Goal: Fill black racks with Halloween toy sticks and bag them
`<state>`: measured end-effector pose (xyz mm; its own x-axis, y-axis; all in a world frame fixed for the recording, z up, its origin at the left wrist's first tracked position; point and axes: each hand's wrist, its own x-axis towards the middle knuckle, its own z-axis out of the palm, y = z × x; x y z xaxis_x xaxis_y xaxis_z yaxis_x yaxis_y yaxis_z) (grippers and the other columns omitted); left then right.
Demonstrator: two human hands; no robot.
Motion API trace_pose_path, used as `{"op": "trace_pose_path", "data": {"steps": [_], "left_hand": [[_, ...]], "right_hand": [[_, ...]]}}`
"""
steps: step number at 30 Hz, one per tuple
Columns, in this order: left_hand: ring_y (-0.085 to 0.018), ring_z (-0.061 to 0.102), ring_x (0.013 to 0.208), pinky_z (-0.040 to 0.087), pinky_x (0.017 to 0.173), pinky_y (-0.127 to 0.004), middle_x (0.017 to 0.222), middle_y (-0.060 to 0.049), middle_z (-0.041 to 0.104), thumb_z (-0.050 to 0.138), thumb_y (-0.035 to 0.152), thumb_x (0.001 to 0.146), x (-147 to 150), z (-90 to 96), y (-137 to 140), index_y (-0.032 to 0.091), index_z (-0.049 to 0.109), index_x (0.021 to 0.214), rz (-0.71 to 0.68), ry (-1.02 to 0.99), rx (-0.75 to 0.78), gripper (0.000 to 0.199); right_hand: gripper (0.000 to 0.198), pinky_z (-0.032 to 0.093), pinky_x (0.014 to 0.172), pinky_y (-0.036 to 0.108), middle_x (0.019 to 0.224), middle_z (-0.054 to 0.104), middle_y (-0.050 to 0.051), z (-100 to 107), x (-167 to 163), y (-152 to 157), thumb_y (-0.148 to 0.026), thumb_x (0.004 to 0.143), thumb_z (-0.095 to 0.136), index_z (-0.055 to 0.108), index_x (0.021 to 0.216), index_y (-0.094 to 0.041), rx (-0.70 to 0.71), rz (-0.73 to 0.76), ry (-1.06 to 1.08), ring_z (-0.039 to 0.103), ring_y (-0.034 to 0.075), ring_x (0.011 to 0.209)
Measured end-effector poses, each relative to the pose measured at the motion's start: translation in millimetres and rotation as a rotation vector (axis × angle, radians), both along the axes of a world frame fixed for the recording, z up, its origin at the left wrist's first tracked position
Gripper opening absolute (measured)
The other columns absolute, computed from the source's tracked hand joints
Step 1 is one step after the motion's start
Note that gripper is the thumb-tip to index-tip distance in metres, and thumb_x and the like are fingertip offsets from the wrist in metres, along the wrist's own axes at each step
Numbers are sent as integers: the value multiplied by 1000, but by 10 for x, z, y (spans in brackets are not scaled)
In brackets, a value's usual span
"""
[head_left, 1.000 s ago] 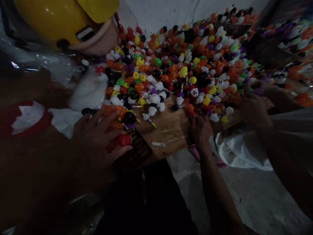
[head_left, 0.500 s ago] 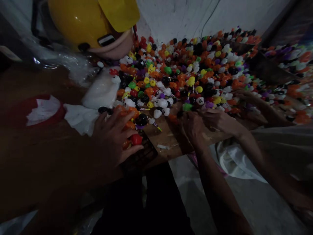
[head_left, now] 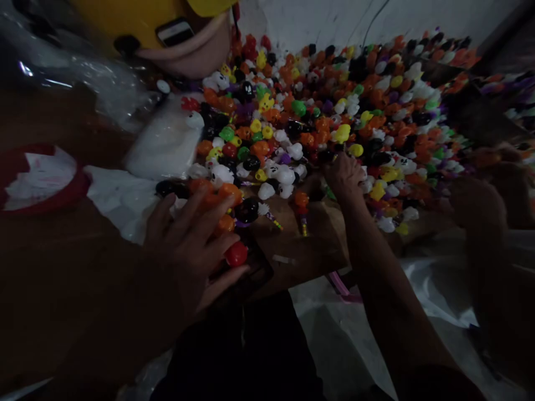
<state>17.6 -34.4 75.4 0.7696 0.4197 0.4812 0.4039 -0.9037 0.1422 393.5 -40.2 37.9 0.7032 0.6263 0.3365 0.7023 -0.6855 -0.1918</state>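
My left hand [head_left: 190,242] lies with its fingers spread over orange and red plastic toy heads on a dark slatted tray [head_left: 261,267]. A round red toy head [head_left: 236,254] shows between its thumb and forefinger. Next to these is a black toy head [head_left: 247,210], and close by lies a white spiky one with a candy-filled tube [head_left: 271,216]. My right hand [head_left: 346,171] reaches into the near edge of the toy pile [head_left: 321,128], its fingers bent down among the toys; what they grip is hidden. An orange toy head with a candy tube [head_left: 301,209] lies left of it.
Another person's hands [head_left: 478,203] work at the right of the pile. Clear plastic bags [head_left: 161,139], a red bowl [head_left: 79,186] holding white paper and a pink-rimmed yellow container [head_left: 188,58] stand at the left. A white wall [head_left: 301,28] rises behind.
My right hand has moved forward into the pile, away from the orange toy, which now shows fully. The other person's hands have moved right. My left hand stays over the tray.
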Motion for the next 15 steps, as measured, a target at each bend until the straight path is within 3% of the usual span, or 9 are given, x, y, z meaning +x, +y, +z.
{"op": "trace_pose_path", "data": {"steps": [4, 8, 11, 13, 15], "left_hand": [[-41, 40, 153, 22, 130, -68, 160, -6, 52, 69, 45, 90, -8, -12, 25, 28, 70, 98, -16, -27, -25, 19], [-40, 42, 152, 25, 130, -67, 159, -7, 53, 79, 45, 85, -31, 53, 52, 25, 73, 98, -4, 63, -19, 25], [-41, 39, 153, 26, 127, -69, 162, -6, 49, 78, 50, 87, -47, 123, 51, 23, 76, 102, -13, 122, -13, 31], [-43, 35, 155, 26, 126, -72, 164, -6, 46, 77, 54, 87, -62, 157, 47, 21, 77, 102, -32, 170, -12, 36], [-44, 30, 157, 24, 126, -73, 166, -6, 43, 81, 53, 84, -82, 182, 45, 21, 77, 103, -33, 222, -16, 37]], "right_hand": [[34, 44, 97, 52, 111, 68, 23, -8, -23, 154, -15, 88, 50, 63, 118, -9, 97, -8, 113, 60, 34, 107], [21, 49, 88, 41, 96, 72, 13, 398, -170, 135, -16, 82, 54, 69, 97, -14, 256, 20, 237, 63, 24, 92], [7, 51, 74, 38, 88, 73, 4, 618, -463, -190, -28, 84, 61, 66, 80, -27, 377, 169, 304, 62, 21, 79], [15, 50, 68, 37, 76, 69, -1, 588, -761, -515, -38, 84, 68, 64, 72, -30, 512, 346, 478, 60, 20, 71], [18, 52, 68, 35, 73, 67, -2, 430, -1065, -829, -43, 84, 72, 67, 77, -27, 634, 450, 704, 61, 18, 68]]}}
